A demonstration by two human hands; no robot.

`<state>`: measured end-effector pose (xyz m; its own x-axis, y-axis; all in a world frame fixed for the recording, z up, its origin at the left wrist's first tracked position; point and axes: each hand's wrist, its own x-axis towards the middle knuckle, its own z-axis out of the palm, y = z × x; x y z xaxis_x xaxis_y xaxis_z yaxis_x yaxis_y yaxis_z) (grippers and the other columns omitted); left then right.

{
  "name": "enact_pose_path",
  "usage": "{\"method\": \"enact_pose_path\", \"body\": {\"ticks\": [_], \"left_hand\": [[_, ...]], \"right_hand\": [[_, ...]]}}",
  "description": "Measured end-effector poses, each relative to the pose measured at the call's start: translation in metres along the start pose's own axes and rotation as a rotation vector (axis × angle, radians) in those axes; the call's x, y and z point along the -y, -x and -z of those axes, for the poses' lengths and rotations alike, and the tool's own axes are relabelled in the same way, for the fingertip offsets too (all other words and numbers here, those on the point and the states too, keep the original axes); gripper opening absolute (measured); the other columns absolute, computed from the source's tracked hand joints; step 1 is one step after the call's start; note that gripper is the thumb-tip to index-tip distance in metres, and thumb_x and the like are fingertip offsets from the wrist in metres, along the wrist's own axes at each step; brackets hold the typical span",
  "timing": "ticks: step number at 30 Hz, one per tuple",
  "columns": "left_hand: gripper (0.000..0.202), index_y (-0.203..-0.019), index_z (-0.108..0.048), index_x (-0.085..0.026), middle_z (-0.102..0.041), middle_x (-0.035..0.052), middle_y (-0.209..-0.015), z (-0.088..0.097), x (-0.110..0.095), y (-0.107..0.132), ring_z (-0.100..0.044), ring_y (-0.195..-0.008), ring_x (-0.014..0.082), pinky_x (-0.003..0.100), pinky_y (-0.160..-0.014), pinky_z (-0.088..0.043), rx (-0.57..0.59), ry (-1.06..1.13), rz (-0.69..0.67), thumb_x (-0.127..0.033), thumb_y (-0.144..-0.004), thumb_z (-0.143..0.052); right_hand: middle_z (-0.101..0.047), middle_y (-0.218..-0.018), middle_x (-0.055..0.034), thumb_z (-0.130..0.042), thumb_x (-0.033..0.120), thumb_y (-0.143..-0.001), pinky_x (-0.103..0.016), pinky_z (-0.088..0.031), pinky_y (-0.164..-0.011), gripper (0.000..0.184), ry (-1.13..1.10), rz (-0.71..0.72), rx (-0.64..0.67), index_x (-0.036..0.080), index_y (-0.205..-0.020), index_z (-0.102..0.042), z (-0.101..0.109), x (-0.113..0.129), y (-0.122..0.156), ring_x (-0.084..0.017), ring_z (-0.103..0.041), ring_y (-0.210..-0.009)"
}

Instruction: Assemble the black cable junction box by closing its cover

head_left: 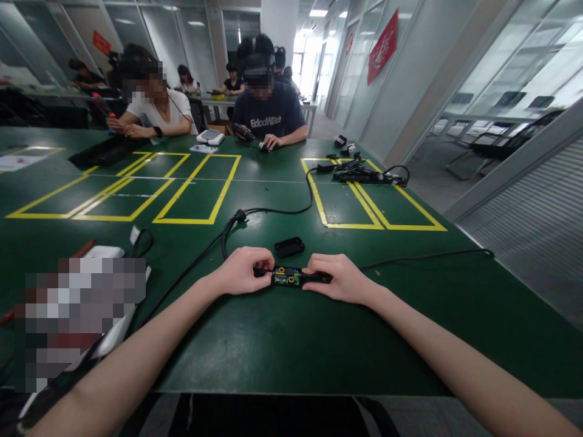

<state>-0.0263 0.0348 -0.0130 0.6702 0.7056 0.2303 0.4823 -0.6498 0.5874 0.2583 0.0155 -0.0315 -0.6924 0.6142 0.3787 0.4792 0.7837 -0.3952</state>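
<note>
The table's near edge crosses the bottom of the frame, its green top spanning the room between your two forearms; at centre, your left hand and right hand pinch the two ends of one case, circuit board exposed; just beyond lies one shell; a cable curves past, centre left; farther, five yellow outlines, three left, two right; one cord heap, upper right; two co-workers along the far edge, upper left and upper centre.

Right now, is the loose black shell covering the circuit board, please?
No, the black shell lies on the table beyond the exposed circuit board.
</note>
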Motion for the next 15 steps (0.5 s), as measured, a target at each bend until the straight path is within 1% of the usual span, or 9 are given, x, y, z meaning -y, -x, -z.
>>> {"method": "enact_pose_path", "body": {"ticks": [3,5,7,10,13,15], "left_hand": [[0.007,-0.078,-0.067,-0.016,-0.061,-0.0019,-0.068,0.0003,0.0016,-0.0010,-0.053,-0.060,0.0104,0.021,-0.059,-0.042,0.019,0.096,0.025,-0.020,-0.081,-0.062],[0.009,-0.078,-0.068,-0.015,-0.063,-0.0011,-0.070,0.0008,0.0031,-0.0016,-0.054,-0.061,0.0106,0.021,-0.059,-0.043,0.038,0.164,0.053,-0.021,-0.083,-0.064],[0.012,-0.074,-0.067,-0.015,-0.062,-0.0009,-0.070,0.0012,0.0042,-0.0023,-0.054,-0.062,0.0106,0.021,-0.059,-0.042,0.043,0.184,0.058,-0.022,-0.083,-0.065],[0.018,-0.068,-0.064,-0.016,-0.062,-0.0008,-0.070,0.0011,0.0044,-0.0033,-0.054,-0.064,0.0113,0.023,-0.062,-0.041,0.028,0.115,0.032,-0.022,-0.085,-0.065],[0.020,-0.066,-0.063,-0.017,-0.064,-0.0006,-0.071,0.0000,0.0030,-0.0037,-0.057,-0.067,0.0130,0.024,-0.066,-0.042,0.025,0.026,0.048,-0.020,-0.086,-0.063],[0.020,-0.066,-0.062,-0.017,-0.065,-0.0006,-0.071,-0.0010,0.0018,-0.0033,-0.058,-0.068,0.0136,0.024,-0.067,-0.042,0.023,-0.028,0.052,-0.019,-0.086,-0.061]], "right_hand": [[-0.065,-0.081,-0.0031,-0.069,0.037,-0.098,-0.025,-0.043,-0.062,0.022,0.017,0.025,0.008,0.019,-0.086,-0.065,-0.0009,-0.0010,-0.0002,-0.015,-0.063,-0.069],[-0.065,-0.081,-0.0026,-0.067,0.038,-0.099,-0.025,-0.041,-0.061,0.024,0.024,0.033,0.020,0.019,-0.085,-0.064,0.0005,0.0000,-0.0009,-0.014,-0.061,-0.067],[-0.065,-0.083,-0.0030,-0.065,0.038,-0.100,-0.025,-0.041,-0.060,0.024,0.043,0.042,0.037,0.018,-0.086,-0.065,0.0027,0.0017,-0.0021,-0.014,-0.060,-0.067],[-0.067,-0.085,-0.0049,-0.061,0.039,-0.102,-0.027,-0.043,-0.063,0.025,0.102,0.076,0.056,0.018,-0.088,-0.066,0.0055,0.0038,-0.0045,-0.016,-0.060,-0.072],[-0.068,-0.086,-0.0068,-0.059,0.040,-0.103,-0.031,-0.046,-0.071,0.028,0.160,0.130,0.063,0.018,-0.088,-0.068,0.0070,0.0043,-0.0068,-0.019,-0.060,-0.079],[-0.068,-0.087,-0.0073,-0.059,0.041,-0.103,-0.033,-0.048,-0.072,0.028,0.171,0.153,0.060,0.018,-0.090,-0.070,0.0072,0.0045,-0.0079,-0.020,-0.059,-0.080]]}}
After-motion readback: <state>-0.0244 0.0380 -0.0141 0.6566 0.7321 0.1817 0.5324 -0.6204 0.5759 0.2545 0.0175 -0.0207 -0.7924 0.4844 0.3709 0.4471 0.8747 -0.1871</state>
